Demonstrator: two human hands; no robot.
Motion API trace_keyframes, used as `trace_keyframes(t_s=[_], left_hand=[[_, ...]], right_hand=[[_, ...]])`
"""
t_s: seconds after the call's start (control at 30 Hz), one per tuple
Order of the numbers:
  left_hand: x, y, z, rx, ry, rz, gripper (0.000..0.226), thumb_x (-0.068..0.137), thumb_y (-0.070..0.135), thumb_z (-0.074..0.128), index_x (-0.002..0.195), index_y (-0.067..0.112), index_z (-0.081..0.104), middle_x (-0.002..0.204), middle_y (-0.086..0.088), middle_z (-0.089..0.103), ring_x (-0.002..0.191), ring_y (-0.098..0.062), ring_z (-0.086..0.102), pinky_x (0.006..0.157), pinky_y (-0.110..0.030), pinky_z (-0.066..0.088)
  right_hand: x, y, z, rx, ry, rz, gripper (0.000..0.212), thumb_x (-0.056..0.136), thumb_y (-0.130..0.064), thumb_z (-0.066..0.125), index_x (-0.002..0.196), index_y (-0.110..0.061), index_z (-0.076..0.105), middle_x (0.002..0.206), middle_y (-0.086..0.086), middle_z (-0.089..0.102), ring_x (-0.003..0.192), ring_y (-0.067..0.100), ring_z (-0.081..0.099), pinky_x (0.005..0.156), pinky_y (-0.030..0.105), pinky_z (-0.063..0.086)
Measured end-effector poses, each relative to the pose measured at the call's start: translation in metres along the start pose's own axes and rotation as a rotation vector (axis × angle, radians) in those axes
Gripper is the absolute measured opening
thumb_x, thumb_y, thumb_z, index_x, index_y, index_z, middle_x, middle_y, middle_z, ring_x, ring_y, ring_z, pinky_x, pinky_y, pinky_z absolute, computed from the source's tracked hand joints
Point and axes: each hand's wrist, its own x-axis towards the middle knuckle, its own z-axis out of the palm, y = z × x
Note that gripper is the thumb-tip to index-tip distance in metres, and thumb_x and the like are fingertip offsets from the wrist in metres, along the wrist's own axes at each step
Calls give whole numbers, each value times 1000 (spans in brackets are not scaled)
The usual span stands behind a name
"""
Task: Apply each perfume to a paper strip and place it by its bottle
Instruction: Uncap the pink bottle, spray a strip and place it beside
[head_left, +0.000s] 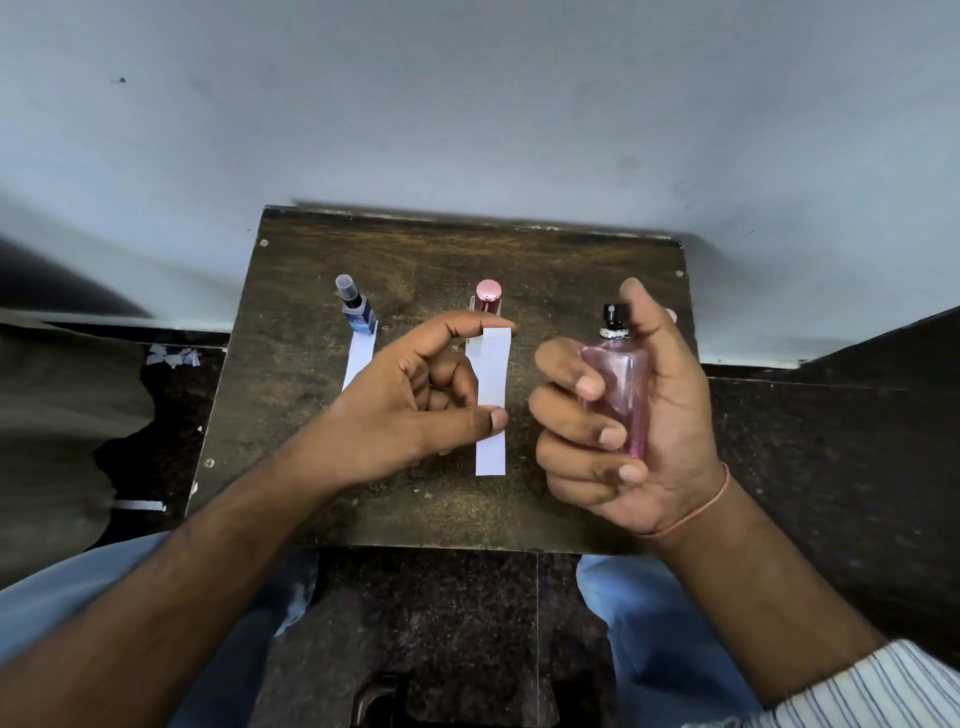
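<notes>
My right hand grips a clear pink perfume bottle with a black spray top, held upright above the right side of the small brown table; my thumb lies over the nozzle. My left hand holds a white paper strip upright between forefinger and thumb, just left of the bottle. A blue bottle with a clear cap stands at the back left, another white strip lying in front of it. A pink-capped bottle stands at the back middle.
The table stands against a pale wall. A small pink cap peeks out behind my right thumb. Scraps of paper lie on the dark floor to the left, and my knees in blue jeans are below the table's front edge.
</notes>
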Motion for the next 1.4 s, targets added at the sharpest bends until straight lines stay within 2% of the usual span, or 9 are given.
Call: trace_keyframes(t_s=[0.33, 0.43, 0.5, 0.57, 0.63, 0.7, 0.9, 1.03, 1.4], left_hand=[[0, 0, 0, 1, 12, -17, 67, 85, 6, 82, 142, 32, 60, 75, -5, 61, 56, -8, 52, 54, -20, 46], [-1, 1, 1, 4, 9, -19, 66, 84, 7, 82, 140, 36, 61, 75, -4, 62, 61, -13, 54, 58, -24, 48], [-1, 1, 1, 9, 14, -24, 67, 84, 7, 82, 140, 38, 61, 76, -4, 62, 64, -19, 55, 62, -29, 49], [-1, 0, 1, 17, 18, -30, 67, 85, 7, 82, 142, 34, 60, 77, -5, 63, 67, -24, 55, 65, -32, 49], [-1, 0, 1, 25, 17, -28, 67, 85, 7, 82, 143, 31, 59, 77, -6, 63, 68, -26, 56, 67, -34, 50], [-1, 1, 2, 34, 14, -27, 66, 85, 6, 82, 142, 30, 59, 76, -4, 63, 67, -25, 55, 65, -33, 50], [0, 0, 2, 67, -4, -22, 65, 88, 0, 82, 142, 30, 59, 76, -1, 63, 66, -25, 56, 67, -36, 51], [-1, -2, 1, 71, 5, -33, 66, 89, -3, 81, 142, 30, 59, 73, 6, 63, 63, -11, 56, 64, -25, 52], [0, -2, 1, 62, 17, -50, 65, 88, -1, 81, 142, 28, 59, 75, 3, 62, 62, -11, 55, 63, -23, 50]], right_hand=[[1, -1, 4, -85, 34, 9, 69, 94, -78, 47, 63, -16, 43, 49, 2, 27, 32, 14, 22, 40, 20, 5], [1, 1, 8, -180, 142, -48, 68, 96, -72, 47, 61, -14, 46, 46, 1, 31, 29, 13, 26, 39, 18, 12], [3, 4, 9, -420, 340, -162, 66, 96, -69, 49, 60, -13, 49, 45, 1, 39, 29, 13, 33, 39, 20, 20], [5, 9, 8, -830, 572, -298, 69, 93, -69, 53, 59, -9, 51, 47, 5, 45, 31, 18, 36, 38, 25, 30], [8, 13, 4, -1176, 735, -433, 71, 94, -67, 56, 56, -7, 49, 46, 9, 46, 34, 24, 40, 41, 38, 42], [9, 16, 1, -1307, 809, -520, 71, 97, -65, 57, 54, -10, 46, 48, 18, 41, 41, 35, 40, 48, 54, 46], [11, 16, 0, -1379, 899, -553, 68, 93, -65, 57, 58, -7, 48, 57, 22, 45, 51, 43, 46, 48, 59, 44], [12, 17, 2, -1399, 914, -569, 69, 93, -66, 56, 59, -6, 48, 57, 23, 46, 51, 44, 47, 49, 58, 45], [12, 16, 3, -1383, 911, -591, 68, 95, -63, 55, 58, -5, 49, 56, 24, 46, 50, 43, 46, 51, 59, 45]])
